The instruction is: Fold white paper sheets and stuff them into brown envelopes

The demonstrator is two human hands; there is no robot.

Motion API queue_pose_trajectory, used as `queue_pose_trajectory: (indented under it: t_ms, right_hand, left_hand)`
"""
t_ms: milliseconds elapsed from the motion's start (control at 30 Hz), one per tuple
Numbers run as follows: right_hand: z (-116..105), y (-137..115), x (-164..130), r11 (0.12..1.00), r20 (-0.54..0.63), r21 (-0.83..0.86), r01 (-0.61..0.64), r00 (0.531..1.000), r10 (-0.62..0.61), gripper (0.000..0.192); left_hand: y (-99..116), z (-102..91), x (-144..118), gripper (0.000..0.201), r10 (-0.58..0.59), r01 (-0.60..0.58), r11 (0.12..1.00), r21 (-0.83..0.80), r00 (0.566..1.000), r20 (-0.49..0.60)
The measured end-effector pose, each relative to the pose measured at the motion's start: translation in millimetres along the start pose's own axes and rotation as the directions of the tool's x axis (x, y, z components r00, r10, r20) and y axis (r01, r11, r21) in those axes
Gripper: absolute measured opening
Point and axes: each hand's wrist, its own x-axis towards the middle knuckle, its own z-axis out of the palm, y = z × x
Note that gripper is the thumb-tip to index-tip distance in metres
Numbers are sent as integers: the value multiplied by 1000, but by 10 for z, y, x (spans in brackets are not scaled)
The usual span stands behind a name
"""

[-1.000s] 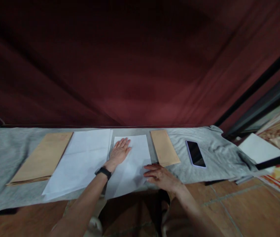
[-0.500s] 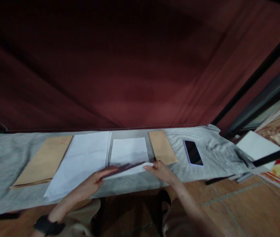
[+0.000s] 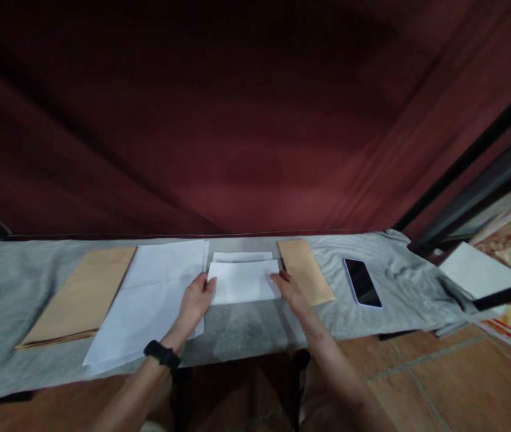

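Observation:
Between my two hands is a folded white sheet of paper (image 3: 244, 283), gripped by its left and right edges. My left hand (image 3: 197, 295) pinches the left edge, thumb on top. The right edge is in my right hand (image 3: 289, 289), its thumb also on the upper face. Behind the folded sheet, and partly covered by it, lies another white paper (image 3: 243, 257). A stack of larger white sheets (image 3: 156, 294) is beside my left hand. Close to my right hand lies a small brown envelope (image 3: 307, 270).
Large brown envelopes (image 3: 82, 294) are stacked at the left. A phone (image 3: 363, 283) lies on the right of the grey cloth (image 3: 246, 342) covering the narrow bench. A dark red curtain (image 3: 246, 150) hangs behind, and a black bar (image 3: 471, 153) slants at the right.
Both hands have moved forward with the folded paper, from the bench's front edge to over the white paper behind. The folded paper was tilted and now faces up flatter. The view shifted slightly.

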Motion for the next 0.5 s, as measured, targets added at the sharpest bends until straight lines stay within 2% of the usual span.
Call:
queue_pose_trajectory:
  t_ms: [67,167,367,433,500]
  right_hand:
    - [20,6,50,998,-17,-55,-29,999,29,26]
    - [24,23,92,987,-63,-149,-53,997,43,16]
    - [1,-5,106,935,-122,-351,-58,992,16,12]
    - [8,-42,89,913,-127,-405,-53,992,1,15]
    - [22,-85,60,897,-129,-440,-48,992,-11,21]
  left_hand:
    - [56,32,28,20,-7,8,999,31,999,-32]
    - [131,25,66,23,-10,10,1000,-26,1000,-15]
    - [42,-85,35,34,-11,42,978,-204,988,153]
    - [-3,-96,-6,30,-5,42,982,-185,980,199]
    - [-10,-90,-42,26,-29,49,994,-98,980,198]
